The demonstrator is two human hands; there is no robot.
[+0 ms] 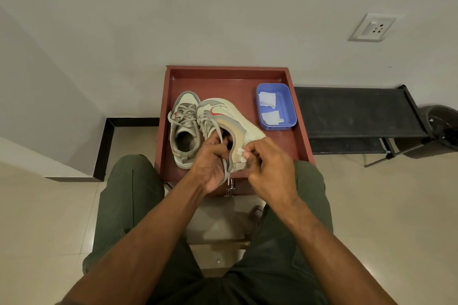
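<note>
Green trousers frame the bottom of the view, and both forearms run up between the knees. Left hand: its grip is curled round the collar and laces of the tilted sneaker, thumb at the mouth of the shoe, one grey lace dangling below the knuckles. Right hand: fingertips pressed together, pinching a small white wad right against the sneaker's heel side. It looks like a wipe, though it's mostly hidden. The sneaker is rolled onto its side between the two grips, toe pointing away, red swoosh up, toe end on the red surface. Just below the grips, a metal drawer handle pokes from the front edge. Left of the left grip, just beside the held shoe, the second sneaker stands upright, laced. Beyond the right grip and apart from the shoes, a blue tub holds two white wipes. Farther right, off the surface, a black rack. High on the wall, a white socket.
</note>
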